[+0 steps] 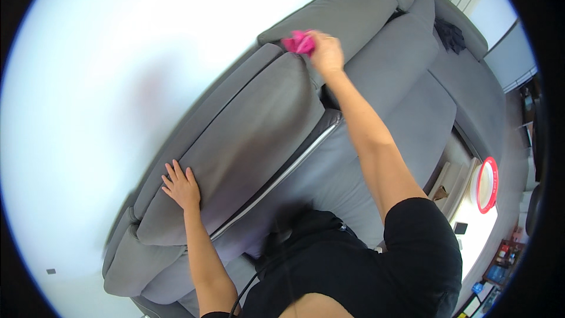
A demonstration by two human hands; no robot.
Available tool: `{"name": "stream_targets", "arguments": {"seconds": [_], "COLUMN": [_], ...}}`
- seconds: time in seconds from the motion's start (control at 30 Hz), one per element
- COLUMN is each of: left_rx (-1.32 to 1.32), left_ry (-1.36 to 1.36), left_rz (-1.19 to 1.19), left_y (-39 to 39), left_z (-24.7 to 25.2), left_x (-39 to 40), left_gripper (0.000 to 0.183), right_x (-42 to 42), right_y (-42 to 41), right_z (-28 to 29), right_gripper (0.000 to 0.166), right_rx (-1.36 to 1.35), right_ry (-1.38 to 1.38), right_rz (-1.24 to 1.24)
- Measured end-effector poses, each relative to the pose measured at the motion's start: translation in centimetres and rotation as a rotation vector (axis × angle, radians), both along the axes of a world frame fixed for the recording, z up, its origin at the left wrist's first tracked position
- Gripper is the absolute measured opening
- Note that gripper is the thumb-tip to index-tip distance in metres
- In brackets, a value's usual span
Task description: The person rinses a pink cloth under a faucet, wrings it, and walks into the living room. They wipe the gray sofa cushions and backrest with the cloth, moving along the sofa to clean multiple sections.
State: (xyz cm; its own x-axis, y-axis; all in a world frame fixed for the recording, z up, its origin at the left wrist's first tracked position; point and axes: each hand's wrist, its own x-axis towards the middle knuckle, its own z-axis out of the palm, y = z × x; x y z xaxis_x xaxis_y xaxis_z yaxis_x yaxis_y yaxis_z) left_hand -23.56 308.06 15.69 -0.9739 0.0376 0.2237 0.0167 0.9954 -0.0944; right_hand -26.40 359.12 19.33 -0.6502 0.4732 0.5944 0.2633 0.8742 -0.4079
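Observation:
My right hand (326, 51) grips a crumpled pink cloth (300, 43) at the top of the grey sofa's backrest, beside the gap between two back cushions. The cloth and fingers are slightly blurred. Lower left, my left hand (183, 189) rests with spread fingers on the upper edge of the near grey back cushion (247, 141) and holds nothing. A pale metallic strip (282, 179) runs along the lower edge of that cushion, above the seat.
A white wall (110, 75) stands behind the sofa. Dark fabric (450, 36) lies at the sofa's far end. On the right, a red-rimmed round container (487, 185) sits on a white table (479, 229) with a small dark square object (461, 228).

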Motion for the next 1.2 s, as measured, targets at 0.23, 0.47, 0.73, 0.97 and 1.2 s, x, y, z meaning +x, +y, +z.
{"name": "stream_targets", "arguments": {"seconds": [0.23, 0.47, 0.73, 0.97, 1.2], "left_rx": [-0.037, -0.065, -0.089, -0.113, -0.127], "left_ry": [0.001, -0.01, -0.042, -0.059, -0.038], "left_rz": [0.015, 0.02, 0.015, 0.045, 0.05], "left_y": [0.4, -0.4, -0.7, -0.8, -0.4], "left_z": [-0.4, -0.9, -1.1, -0.6, -1.0], "left_x": [-0.2, -0.5, -0.3, 0.0, -0.6], "left_gripper": [0.055, 0.055, 0.054, 0.054, 0.055], "right_x": [2.7, 7.2, 13.5, 9.1, 7.9], "right_y": [-11.1, -30.8, -25.0, -3.8, -24.2], "right_z": [-7.0, -4.6, -1.4, -5.0, -8.6], "right_gripper": [0.035, 0.04, 0.041, 0.025, 0.032], "right_rx": [-0.545, -0.49, -0.804, -1.571, -0.907], "right_ry": [0.336, 0.211, 0.279, 0.731, 0.394], "right_rz": [0.047, 0.526, 0.778, 0.215, 0.064]}}
